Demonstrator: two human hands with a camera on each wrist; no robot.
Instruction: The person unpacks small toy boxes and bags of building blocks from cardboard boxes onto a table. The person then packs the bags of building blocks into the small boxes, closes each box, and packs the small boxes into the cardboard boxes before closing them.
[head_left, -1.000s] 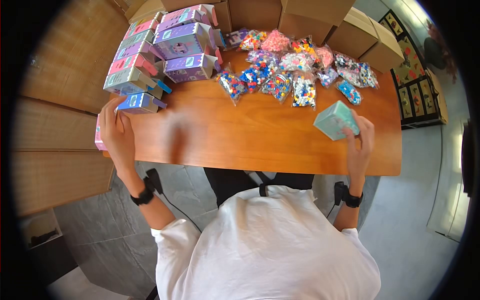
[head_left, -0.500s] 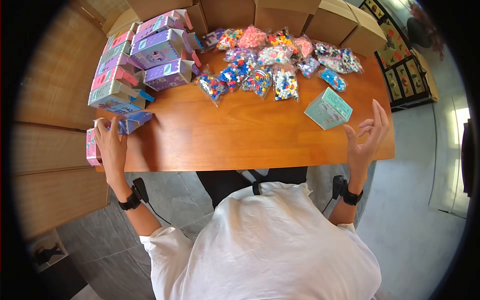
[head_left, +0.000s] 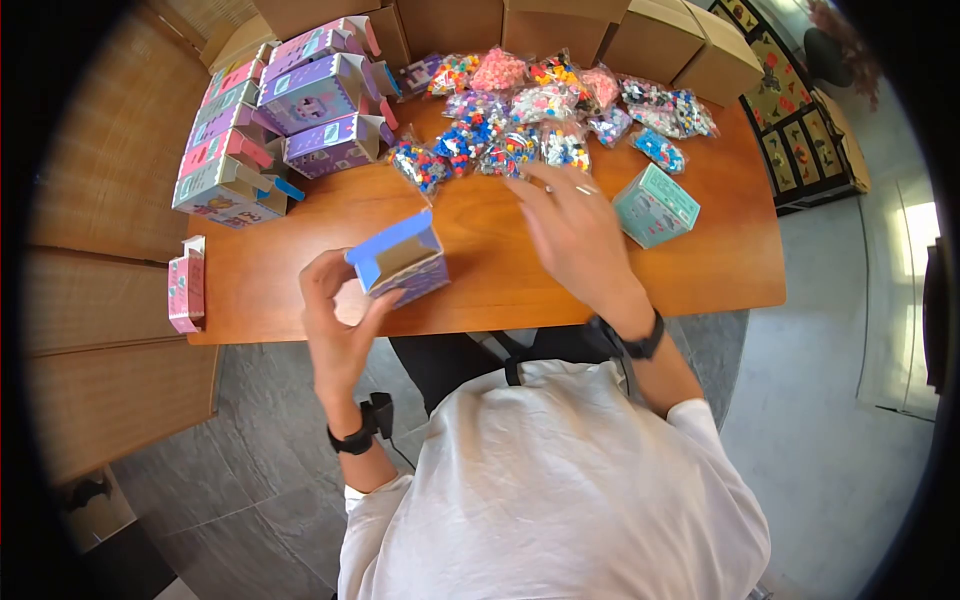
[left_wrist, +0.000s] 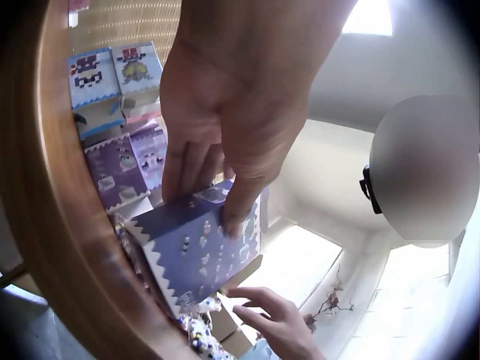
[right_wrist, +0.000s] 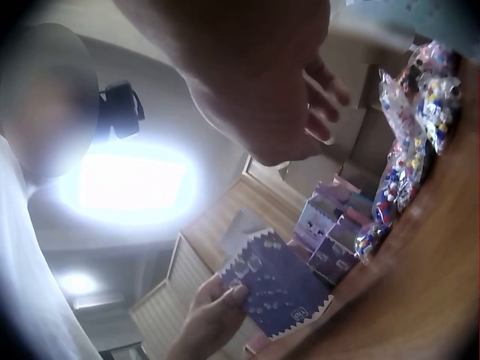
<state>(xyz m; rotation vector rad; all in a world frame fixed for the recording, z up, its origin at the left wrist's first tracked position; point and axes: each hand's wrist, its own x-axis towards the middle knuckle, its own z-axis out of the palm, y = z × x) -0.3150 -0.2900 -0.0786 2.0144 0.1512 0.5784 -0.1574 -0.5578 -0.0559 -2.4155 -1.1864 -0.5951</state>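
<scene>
My left hand (head_left: 338,320) grips a small blue-purple cardboard box (head_left: 418,282) by its side, thumb on one face and fingers on the other. The box's top end stands open with its blue flap raised. In the left wrist view the box (left_wrist: 199,251) shows scalloped white edges and small printed figures. My right hand (head_left: 575,235), slightly blurred, is over the table with fingers extended and nothing in them. Its fingertips overlap the nearest clear bags of colourful small pieces (head_left: 568,150). Just right of that hand, a closed teal box (head_left: 655,208) sits on the table.
Several open printed boxes (head_left: 315,95) are grouped at the back left. A pink box (head_left: 185,290) stands at the left edge. More bags of pieces (head_left: 500,72) lie along the back, before brown cartons (head_left: 655,40). The wooden table's front edge runs close to my body.
My left hand has brought the blue-purple box from the left edge toward the middle front. My right hand has left the teal box, which stays on the table, and moved left toward the bags.
</scene>
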